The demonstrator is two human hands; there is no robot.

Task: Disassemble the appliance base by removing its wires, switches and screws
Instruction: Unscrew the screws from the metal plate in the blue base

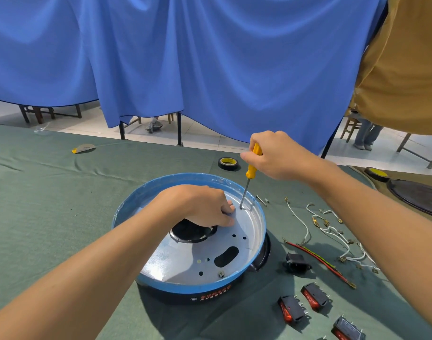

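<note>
The round appliance base (126,212), blue-rimmed with a silver metal plate inside, lies on the green tablecloth. My right hand (278,155) grips a yellow-handled screwdriver (251,168), held nearly upright, its tip on a screw (240,207) at the plate's far right edge. My left hand (205,207) rests inside the base, fingertips pressed on the plate just left of that screw. To the right lie loose white wires (332,229), a red wire (323,262), a black socket (297,263) and several red rocker switches (314,295).
A roll of black tape (228,163) lies behind the base, another (377,174) at far right beside a dark round lid (418,195). Two small screws (262,200) lie by the rim. A blue curtain (185,57) hangs behind the table.
</note>
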